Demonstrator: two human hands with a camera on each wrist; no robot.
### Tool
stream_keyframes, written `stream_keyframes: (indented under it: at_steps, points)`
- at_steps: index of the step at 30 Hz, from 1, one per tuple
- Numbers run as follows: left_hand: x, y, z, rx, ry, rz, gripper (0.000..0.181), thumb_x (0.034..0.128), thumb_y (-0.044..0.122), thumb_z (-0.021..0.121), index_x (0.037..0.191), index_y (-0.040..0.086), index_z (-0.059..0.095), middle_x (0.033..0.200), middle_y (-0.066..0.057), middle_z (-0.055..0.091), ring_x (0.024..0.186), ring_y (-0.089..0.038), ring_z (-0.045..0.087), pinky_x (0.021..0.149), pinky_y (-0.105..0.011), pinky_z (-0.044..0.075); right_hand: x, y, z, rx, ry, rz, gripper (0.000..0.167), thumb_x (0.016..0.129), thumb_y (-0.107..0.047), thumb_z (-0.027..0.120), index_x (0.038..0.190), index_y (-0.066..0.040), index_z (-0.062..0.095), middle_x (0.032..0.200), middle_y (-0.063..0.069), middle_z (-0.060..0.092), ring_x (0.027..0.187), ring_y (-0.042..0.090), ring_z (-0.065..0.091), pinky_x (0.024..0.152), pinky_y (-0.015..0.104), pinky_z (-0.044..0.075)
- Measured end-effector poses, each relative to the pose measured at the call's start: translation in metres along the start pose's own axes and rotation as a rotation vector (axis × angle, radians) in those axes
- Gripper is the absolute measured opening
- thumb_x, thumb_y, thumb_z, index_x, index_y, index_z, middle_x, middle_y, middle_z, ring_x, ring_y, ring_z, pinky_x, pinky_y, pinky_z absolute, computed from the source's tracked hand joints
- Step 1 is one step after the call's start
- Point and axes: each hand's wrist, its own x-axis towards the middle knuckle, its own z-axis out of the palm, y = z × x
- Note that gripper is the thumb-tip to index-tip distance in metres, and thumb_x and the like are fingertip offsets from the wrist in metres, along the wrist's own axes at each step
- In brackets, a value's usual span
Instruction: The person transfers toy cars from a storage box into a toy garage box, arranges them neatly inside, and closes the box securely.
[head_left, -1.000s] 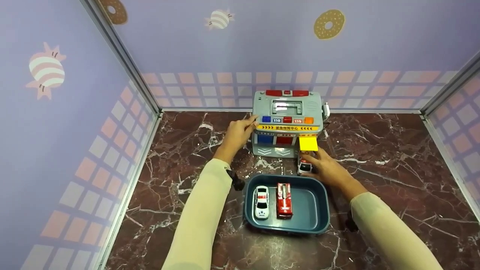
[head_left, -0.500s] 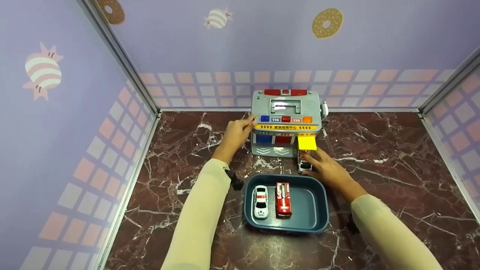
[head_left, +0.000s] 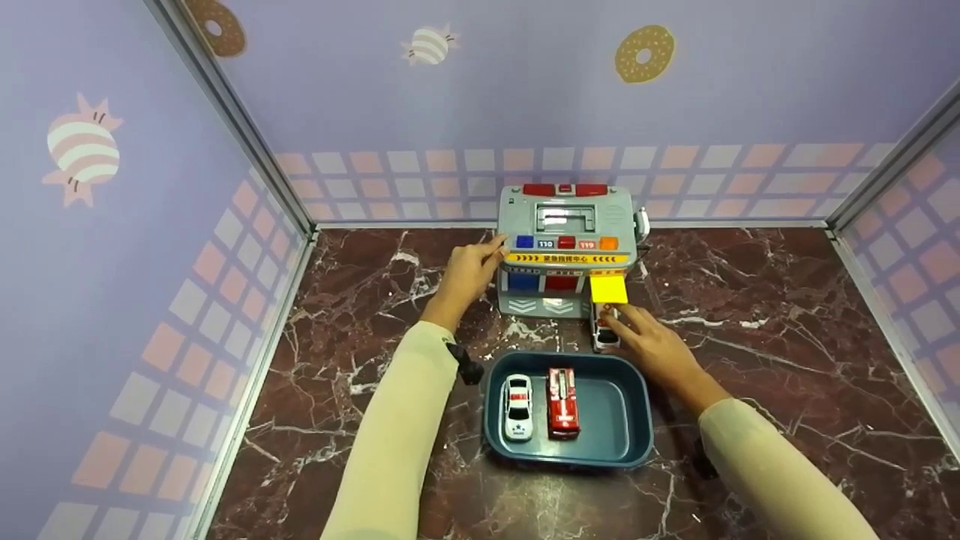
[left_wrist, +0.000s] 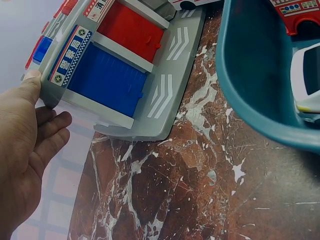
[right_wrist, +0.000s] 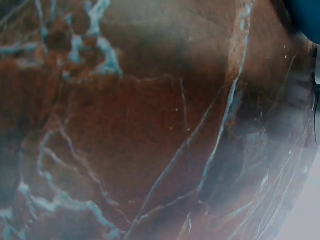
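Left grip (head_left: 466, 273) pinching station (head_left: 566, 259) edge | right grip (head_left: 651, 346) touching car (head_left: 605, 340), pinch unclear | tray (head_left: 604, 421) near

Soft, even light across the head view, and there's the glare: a pale patch on the tabletop (head_left: 551, 499), lower centre, a glint atop the toy station (head_left: 566, 259)! Left wrist, fairly sharp, wall (left_wrist: 15, 47) washed out upper left; right wrist, hazy, blurred.

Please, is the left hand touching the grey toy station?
Touching. The left wrist view shows the left hand with one of its fingers against a corner of the grey toy station, near the blue button.
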Motion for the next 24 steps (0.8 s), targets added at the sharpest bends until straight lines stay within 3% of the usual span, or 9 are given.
stream_keyframes:
  at_steps: [6, 13, 19, 24]
  points:
    - [-0.0009, -0.0003, 0.0009, 0.003, 0.014, 0.0, 0.041, 0.1146, 0.039, 0.062, 0.151, 0.022, 0.069, 0.145, -0.01, 0.073, 0.115, -0.031, 0.078, 0.106, -0.047, 0.06, 0.0014, -0.0005, 0.0038, -0.032, 0.029, -0.055, 0.052, 0.087, -0.01, 0.094, 0.135, -0.004, 0.074, 0.134, 0.021, 0.068, 0.115, 0.039, 0.069, 0.088, 0.055, 0.065]
    - [-0.0004, -0.0002, 0.0018, 0.001, 0.007, -0.014, 0.042, 0.1148, 0.039, 0.061, 0.152, 0.023, 0.068, 0.145, -0.01, 0.073, 0.114, -0.03, 0.077, 0.109, -0.048, 0.059, -0.0006, -0.0007, 0.0044, -0.008, 0.02, -0.086, 0.043, 0.089, 0.001, 0.086, 0.13, -0.002, 0.075, 0.137, 0.024, 0.066, 0.117, 0.042, 0.068, 0.086, 0.056, 0.065]
    - [0.0, 0.0006, 0.001, 0.006, 0.006, -0.019, 0.042, 0.1149, 0.04, 0.061, 0.153, 0.023, 0.067, 0.139, -0.016, 0.075, 0.106, -0.031, 0.075, 0.106, -0.048, 0.059, -0.001, -0.0017, 0.0033, 0.014, 0.029, -0.076, 0.043, 0.091, -0.01, 0.089, 0.132, -0.006, 0.078, 0.139, 0.025, 0.066, 0.119, 0.043, 0.069, 0.085, 0.057, 0.065]
    - [-0.0003, 0.0005, 0.001, 0.0, 0.015, -0.016, 0.042, 0.1145, 0.04, 0.061, 0.152, 0.022, 0.068, 0.138, -0.015, 0.076, 0.102, -0.03, 0.073, 0.105, -0.048, 0.059, -0.0005, -0.0007, 0.0022, 0.006, 0.036, -0.085, 0.042, 0.092, -0.01, 0.089, 0.133, -0.008, 0.079, 0.139, 0.026, 0.067, 0.12, 0.043, 0.069, 0.085, 0.057, 0.066]
